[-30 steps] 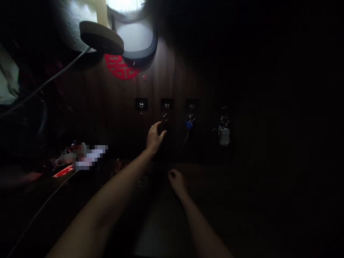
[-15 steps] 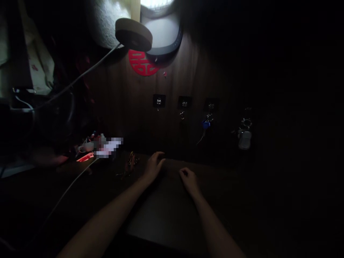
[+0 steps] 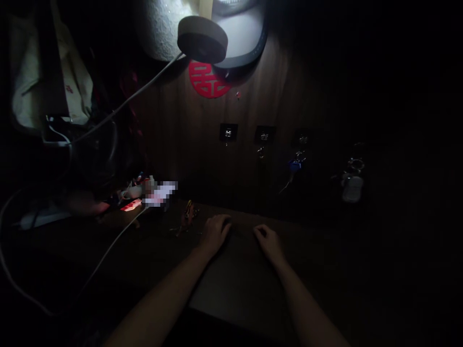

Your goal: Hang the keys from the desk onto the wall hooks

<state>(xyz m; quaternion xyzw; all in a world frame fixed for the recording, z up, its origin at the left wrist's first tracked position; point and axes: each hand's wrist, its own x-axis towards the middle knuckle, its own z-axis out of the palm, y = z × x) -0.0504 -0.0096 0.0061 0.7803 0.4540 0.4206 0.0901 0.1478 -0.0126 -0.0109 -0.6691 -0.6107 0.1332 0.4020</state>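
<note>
Orange bundle (image 3: 187,219), small, yellow at top, lies on the table (image 3: 235,279) just left of the left hand (image 3: 216,232), apart from it; exact kind too dark to tell. Likely light, loose, partly stiff, not fragile; best pinched around its thicker middle, since thin ends may dangle. Left grip: part-open, palm down, thumb off the fingers, nothing visible in it. Right grip: right hand (image 3: 269,243) loosely curled, narrow; can't tell if it holds anything. Edges: table's back meets the upright wood panel (image 3: 191,159) just behind the bundle; front edge runs below the forearms. Room: gap between hands; left side looks tighter, with the white cable (image 3: 106,246). Blue key (image 3: 295,165) hangs on the panel. Far right too dark to judge.
</note>
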